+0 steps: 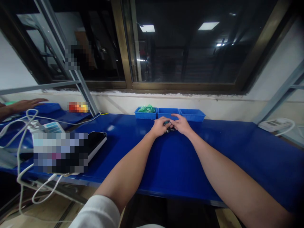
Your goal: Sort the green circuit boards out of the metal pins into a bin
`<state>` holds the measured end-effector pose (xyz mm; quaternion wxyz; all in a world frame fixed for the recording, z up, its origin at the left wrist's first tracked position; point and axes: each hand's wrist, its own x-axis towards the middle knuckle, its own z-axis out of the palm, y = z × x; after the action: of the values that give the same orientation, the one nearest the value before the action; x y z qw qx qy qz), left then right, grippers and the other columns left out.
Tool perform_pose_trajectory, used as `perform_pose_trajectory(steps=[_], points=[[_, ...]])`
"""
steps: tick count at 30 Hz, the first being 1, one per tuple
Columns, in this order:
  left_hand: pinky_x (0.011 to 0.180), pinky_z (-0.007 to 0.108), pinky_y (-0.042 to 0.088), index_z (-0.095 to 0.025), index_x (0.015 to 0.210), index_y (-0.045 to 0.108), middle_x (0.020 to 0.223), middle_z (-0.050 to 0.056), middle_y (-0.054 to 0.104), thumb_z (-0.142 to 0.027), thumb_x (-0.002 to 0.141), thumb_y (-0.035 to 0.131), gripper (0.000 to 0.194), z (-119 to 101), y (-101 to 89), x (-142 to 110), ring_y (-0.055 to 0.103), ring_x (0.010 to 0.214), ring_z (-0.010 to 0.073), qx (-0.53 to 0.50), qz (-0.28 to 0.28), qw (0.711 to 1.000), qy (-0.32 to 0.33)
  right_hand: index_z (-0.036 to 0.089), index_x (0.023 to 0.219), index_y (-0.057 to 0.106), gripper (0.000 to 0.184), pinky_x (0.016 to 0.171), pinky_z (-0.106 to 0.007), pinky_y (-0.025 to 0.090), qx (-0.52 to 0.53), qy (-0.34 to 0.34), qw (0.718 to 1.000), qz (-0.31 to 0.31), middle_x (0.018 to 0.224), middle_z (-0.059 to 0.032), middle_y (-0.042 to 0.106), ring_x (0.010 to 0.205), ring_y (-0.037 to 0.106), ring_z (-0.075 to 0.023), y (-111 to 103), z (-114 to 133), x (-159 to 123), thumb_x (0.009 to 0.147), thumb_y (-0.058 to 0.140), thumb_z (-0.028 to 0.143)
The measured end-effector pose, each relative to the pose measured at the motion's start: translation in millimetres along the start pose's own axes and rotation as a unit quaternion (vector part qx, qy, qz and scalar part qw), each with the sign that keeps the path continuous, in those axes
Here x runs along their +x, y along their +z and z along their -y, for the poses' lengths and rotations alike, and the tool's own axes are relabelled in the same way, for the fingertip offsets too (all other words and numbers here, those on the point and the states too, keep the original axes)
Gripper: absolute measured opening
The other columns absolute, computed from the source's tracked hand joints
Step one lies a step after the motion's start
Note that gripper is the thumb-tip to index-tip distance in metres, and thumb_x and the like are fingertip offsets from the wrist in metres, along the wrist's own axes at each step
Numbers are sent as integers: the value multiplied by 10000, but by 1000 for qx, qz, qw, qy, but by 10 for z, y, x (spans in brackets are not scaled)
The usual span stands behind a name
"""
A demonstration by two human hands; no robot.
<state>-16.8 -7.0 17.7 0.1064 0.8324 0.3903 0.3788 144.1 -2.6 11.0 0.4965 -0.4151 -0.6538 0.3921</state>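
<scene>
My left hand [159,126] is closed, fingers curled round a small dark, greenish thing [166,122] too small to name. My right hand [181,124] meets it from the right, thumb and lower fingers bent together and the index finger raised. Whatever its fingertips pinch is hidden. Several thin, shiny metal pieces [169,130] lie in a small pile on the blue table [175,164] just beneath both hands. Behind them stand three blue bins in a row: the left bin [145,117] holds green packets [146,109], and the middle bin [169,110] and right bin [193,116] are beyond my right hand.
To the left, a phone [97,139] rests on a white box, with white cables [20,158] looping over the table edge. Another person's hand [28,104] reaches over the neighbouring table by a blue bin [48,108]. A power strip [273,124] lies at the far right.
</scene>
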Motion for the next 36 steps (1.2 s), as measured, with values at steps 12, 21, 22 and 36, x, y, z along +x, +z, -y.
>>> perform_pose_trajectory(steps=[12,21,22,36], points=[[845,295,423,-194,919,630,939,31,649,-264,833,493,176,-24,-6,-1,585,898,156,50,-32,998,-32,155,676,596,367,475,-246,381,-89,-21,995,-40,598,-41,640,468,500,-111,-54,-104,28,690,582,522],[848,305,429,-194,908,644,924,40,666,-265,838,485,188,19,12,19,593,900,170,68,-34,996,-35,163,771,613,351,455,-236,375,-22,-12,998,-61,620,-36,641,493,515,-117,-22,-57,17,640,640,488],[849,306,429,-194,908,644,921,40,666,-263,837,486,187,28,17,21,594,899,169,68,-36,996,-35,164,787,616,351,441,-229,365,1,-5,998,-61,636,-37,644,498,515,-116,-20,-50,13,624,656,472],[904,352,389,-199,1085,532,1085,54,619,-311,868,393,280,161,-27,13,564,1005,186,87,-140,967,-196,155,885,671,285,754,-331,470,-139,-79,970,-181,808,-62,689,759,616,-191,-115,-13,7,677,570,322]])
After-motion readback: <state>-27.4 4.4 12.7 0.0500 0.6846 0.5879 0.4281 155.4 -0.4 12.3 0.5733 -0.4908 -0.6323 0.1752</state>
